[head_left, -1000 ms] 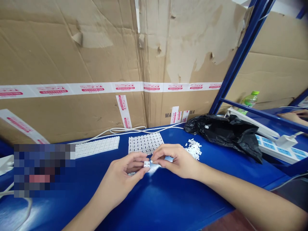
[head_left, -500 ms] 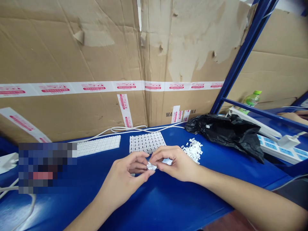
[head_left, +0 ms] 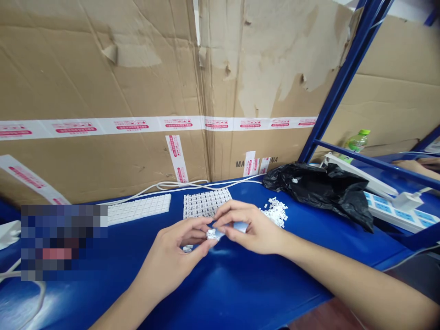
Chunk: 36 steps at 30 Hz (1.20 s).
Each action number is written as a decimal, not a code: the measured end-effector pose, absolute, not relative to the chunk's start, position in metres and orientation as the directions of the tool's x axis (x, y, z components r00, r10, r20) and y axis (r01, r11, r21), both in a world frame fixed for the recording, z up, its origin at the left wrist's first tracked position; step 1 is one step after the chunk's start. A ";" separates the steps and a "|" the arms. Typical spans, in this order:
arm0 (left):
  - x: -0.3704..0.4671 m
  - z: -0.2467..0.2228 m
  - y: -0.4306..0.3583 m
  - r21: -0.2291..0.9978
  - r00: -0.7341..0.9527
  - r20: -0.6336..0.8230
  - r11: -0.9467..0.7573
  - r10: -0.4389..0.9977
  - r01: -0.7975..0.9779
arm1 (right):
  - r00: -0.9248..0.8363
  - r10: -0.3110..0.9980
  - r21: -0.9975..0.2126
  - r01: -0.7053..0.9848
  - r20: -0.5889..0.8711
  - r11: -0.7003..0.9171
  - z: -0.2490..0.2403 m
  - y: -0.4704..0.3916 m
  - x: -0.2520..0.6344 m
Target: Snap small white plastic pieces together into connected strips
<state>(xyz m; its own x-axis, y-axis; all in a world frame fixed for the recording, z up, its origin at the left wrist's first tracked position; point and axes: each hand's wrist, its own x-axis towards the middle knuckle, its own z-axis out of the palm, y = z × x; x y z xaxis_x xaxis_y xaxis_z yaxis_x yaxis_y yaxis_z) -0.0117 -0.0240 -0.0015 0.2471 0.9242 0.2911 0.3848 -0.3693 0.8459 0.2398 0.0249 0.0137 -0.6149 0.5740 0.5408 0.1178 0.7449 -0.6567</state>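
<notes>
My left hand (head_left: 184, 252) pinches a small stack of white plastic pieces (head_left: 211, 233) between thumb and fingertips. More small white pieces (head_left: 187, 248) show beneath its curled fingers. Close beside it, my right hand (head_left: 252, 227) is closed, its fingertips at the right side of the stack. A pale bluish, sheet-like piece (head_left: 240, 227) shows inside its curl; its exact kind is unclear. Just beyond the hands lies a grid of white pieces with dark gaps (head_left: 206, 202), partly covered by the right hand. A heap of loose small white pieces (head_left: 277, 211) lies right of it.
A second white grid (head_left: 139, 208) lies to the left on the blue table (head_left: 240, 293). Behind stand cardboard sheets (head_left: 137, 91) with white cables (head_left: 192, 184) along their foot. At right are a black plastic bag (head_left: 319, 185), a power strip (head_left: 402, 213), a bottle (head_left: 357, 143) and a blue frame.
The small stack between my left fingertips has turned and moved slightly left. My right hand has risen a little, and more pieces show under my left fingers. The view has shifted slightly.
</notes>
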 end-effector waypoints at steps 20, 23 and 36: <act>-0.011 -0.004 -0.023 0.683 0.368 0.380 -0.526 0.849 0.507 | -0.610 0.791 -0.366 0.747 -0.045 0.555 0.031 0.094 0.338; -0.011 -0.006 -0.023 0.697 0.387 0.353 -0.515 0.852 0.499 | -0.600 0.799 -0.352 0.757 -0.038 0.551 0.024 0.095 0.330; -0.011 -0.005 -0.022 0.702 0.311 0.387 -0.496 0.868 0.511 | -0.664 0.735 -0.290 0.683 0.138 0.671 0.009 0.087 0.303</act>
